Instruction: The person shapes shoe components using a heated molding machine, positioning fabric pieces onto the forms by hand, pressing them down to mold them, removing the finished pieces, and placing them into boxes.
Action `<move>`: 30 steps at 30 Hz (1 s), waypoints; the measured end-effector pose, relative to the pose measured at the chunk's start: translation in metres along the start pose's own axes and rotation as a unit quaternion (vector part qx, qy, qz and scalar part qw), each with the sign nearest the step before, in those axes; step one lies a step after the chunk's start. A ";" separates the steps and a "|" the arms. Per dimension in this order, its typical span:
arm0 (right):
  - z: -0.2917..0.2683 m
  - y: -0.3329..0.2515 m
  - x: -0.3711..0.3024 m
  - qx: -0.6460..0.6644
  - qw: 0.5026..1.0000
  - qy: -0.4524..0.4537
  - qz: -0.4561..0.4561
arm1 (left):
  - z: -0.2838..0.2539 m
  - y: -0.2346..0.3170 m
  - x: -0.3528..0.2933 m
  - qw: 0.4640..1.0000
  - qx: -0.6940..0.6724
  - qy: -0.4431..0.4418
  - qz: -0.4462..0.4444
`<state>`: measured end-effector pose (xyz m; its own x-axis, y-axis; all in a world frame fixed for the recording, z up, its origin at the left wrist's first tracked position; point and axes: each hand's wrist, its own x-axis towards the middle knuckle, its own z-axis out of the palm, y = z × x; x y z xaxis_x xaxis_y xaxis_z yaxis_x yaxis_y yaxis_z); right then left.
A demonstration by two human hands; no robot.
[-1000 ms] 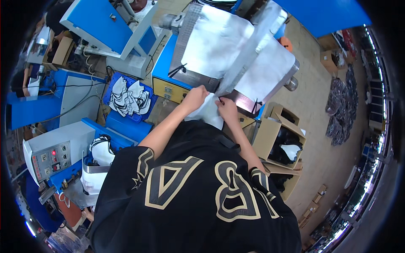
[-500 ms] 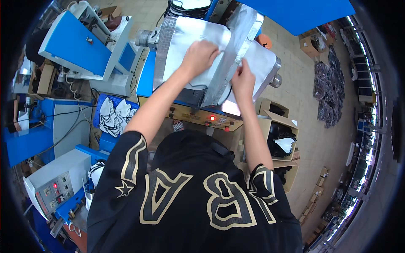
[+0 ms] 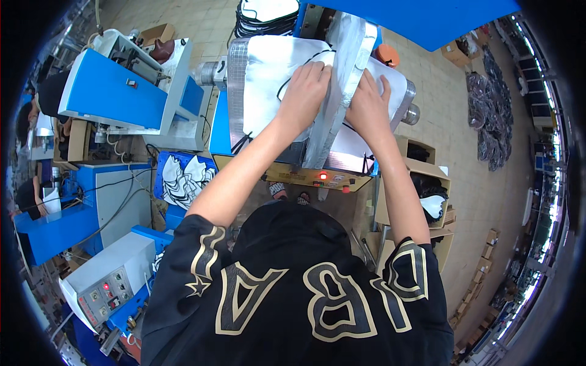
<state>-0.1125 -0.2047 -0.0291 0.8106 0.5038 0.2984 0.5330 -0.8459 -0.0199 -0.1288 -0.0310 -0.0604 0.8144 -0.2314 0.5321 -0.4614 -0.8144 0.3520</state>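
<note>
My left hand [image 3: 307, 94] lies over a white sheet [image 3: 259, 79] on the left bed of the machine, its fingers stretched toward the central silver-wrapped plate [image 3: 342, 97]. Around and under those fingers shows a white piece with a black edge [image 3: 317, 57], partly hidden by the hand. On the plate's other side, my right hand [image 3: 369, 104] rests with fingers extended and apart, close against the plate and over the right white sheet [image 3: 397, 85]. Black ends [image 3: 242, 144] stick out at the left bed's near corner, and similar black ends [image 3: 366, 163] at the right bed's.
A panel with a lit red lamp [image 3: 323, 176] runs along the machine's front. Black-edged white pieces are stacked [image 3: 267, 18] behind it, and more fill a blue tray [image 3: 183, 178] at left. Open cartons [image 3: 430, 168] stand at right. Another blue machine [image 3: 116, 85] stands left.
Both hands have changed from curled fingers to stretched ones. The right hand now lies closer against the plate. Black edging now shows on the left sheet, and black ends at the near corners.
</note>
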 end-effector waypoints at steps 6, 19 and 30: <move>0.012 0.002 0.011 0.061 0.996 -0.068 -0.013 | 0.014 -0.015 -0.017 0.999 -0.002 -0.046 -0.014; 0.043 0.045 0.063 0.066 0.978 -0.187 -0.070 | 0.006 -0.042 0.022 0.999 0.005 -0.050 0.006; 0.024 0.036 0.093 0.079 0.958 -0.272 0.038 | 0.014 -0.079 0.074 0.981 0.006 -0.189 0.039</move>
<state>-0.0124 -0.1842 -0.0254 0.8319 0.4951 -0.2506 0.4626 -0.8682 -0.1797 -0.0271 0.0087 -0.0601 0.8502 -0.4721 0.2330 -0.5250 -0.7925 0.3103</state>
